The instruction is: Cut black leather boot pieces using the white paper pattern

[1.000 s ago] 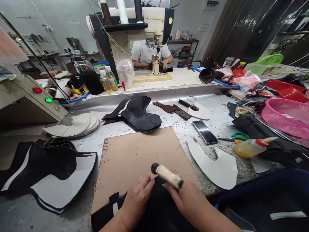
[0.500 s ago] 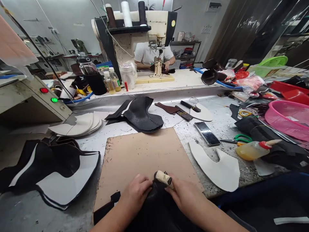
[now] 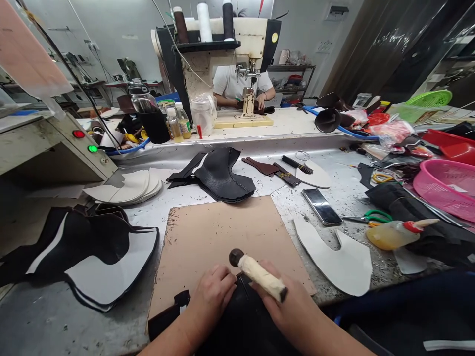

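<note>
My left hand [image 3: 213, 291] is closed, its thumb and fingers pinching the upper edge of a black leather shoe upper piece [image 3: 241, 326] in front of me. My right hand [image 3: 284, 299] grips a hammer [image 3: 263, 278], its cream-wrapped part slanting across the fingers, with a dark round end up left and a dark tip at lower right. The fingertips of that hand lie close to the leather's right edge; whether they press on it is hard to see. Beneath is a tan board [image 3: 218, 230], partly covered by the leather.
More black upper pieces lie at left [image 3: 89, 242] and behind the board [image 3: 224, 175]. White cut pieces [image 3: 337, 262], a phone [image 3: 322, 206], green-handled scissors [image 3: 376, 216] and a glue bottle [image 3: 389, 235] are on the right. A sewing machine [image 3: 218, 59] stands beyond, a person behind it.
The hammer has turned in my right hand: its dark round end now shows up left and more of the cream part is visible. My left hand stays on the leather. The view has shifted slightly.
</note>
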Demonstrator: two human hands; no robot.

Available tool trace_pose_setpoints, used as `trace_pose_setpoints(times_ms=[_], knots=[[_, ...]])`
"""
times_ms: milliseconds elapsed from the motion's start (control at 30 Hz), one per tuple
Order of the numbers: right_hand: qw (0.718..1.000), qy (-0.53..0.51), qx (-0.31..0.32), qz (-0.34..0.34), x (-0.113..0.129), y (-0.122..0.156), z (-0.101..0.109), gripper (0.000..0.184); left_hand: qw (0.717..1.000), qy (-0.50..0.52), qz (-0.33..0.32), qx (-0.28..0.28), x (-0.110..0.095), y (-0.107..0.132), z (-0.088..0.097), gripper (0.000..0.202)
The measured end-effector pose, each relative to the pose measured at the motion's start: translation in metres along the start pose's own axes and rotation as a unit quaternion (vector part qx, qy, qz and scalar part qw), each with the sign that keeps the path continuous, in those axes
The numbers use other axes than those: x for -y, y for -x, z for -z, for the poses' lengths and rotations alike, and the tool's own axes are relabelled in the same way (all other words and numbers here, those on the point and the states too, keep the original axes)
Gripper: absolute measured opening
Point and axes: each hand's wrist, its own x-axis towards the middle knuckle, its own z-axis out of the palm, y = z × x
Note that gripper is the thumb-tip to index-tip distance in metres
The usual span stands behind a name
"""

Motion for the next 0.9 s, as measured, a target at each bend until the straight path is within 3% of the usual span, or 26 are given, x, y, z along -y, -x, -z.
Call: trace_pose_setpoints(times_ms=[67,133,200,300,400,567,700,767,900], knots=[[0.999,0.015,0.033,-0.025,0.0,-0.001,-0.004,0.023,0.998,0.037,0.054,0.025,0.003,0.0,0.006,0.006],[0.997,0.03,0.058,-0.035,0.0,-0.003,-0.006,0.023,0.994,0.076,0.068,0.047,0.008,0.004,0.013,0.012],[0.997,0.027,0.062,-0.025,0.002,-0.003,-0.003,0.021,0.996,0.078,0.015,0.044,0.011,0.009,0.017,0.014],[0.998,-0.038,0.036,0.033,0.007,0.0,0.0,0.025,0.996,0.025,-0.087,-0.006,0.012,0.018,0.017,0.013],[0.99,-0.106,0.0,0.094,0.006,0.003,-0.005,0.03,0.991,0.005,-0.12,-0.057,0.01,0.024,0.013,0.016],[0.999,-0.004,0.031,-0.004,-0.015,0.001,0.007,0.023,0.991,0.003,-0.118,-0.064,0.007,0.014,0.002,0.019],[0.998,0.012,-0.068,-0.014,-0.022,0.006,0.025,0.033,0.989,0.005,-0.133,-0.067,0.0,-0.013,-0.01,0.017],[0.995,-0.005,-0.097,0.002,-0.022,0.008,0.02,0.036,0.989,0.006,-0.134,-0.067,-0.002,-0.023,-0.013,0.018],[0.999,0.016,-0.031,-0.041,-0.026,0.006,0.002,0.031,0.994,0.041,-0.091,-0.043,0.002,-0.024,-0.008,0.018]])
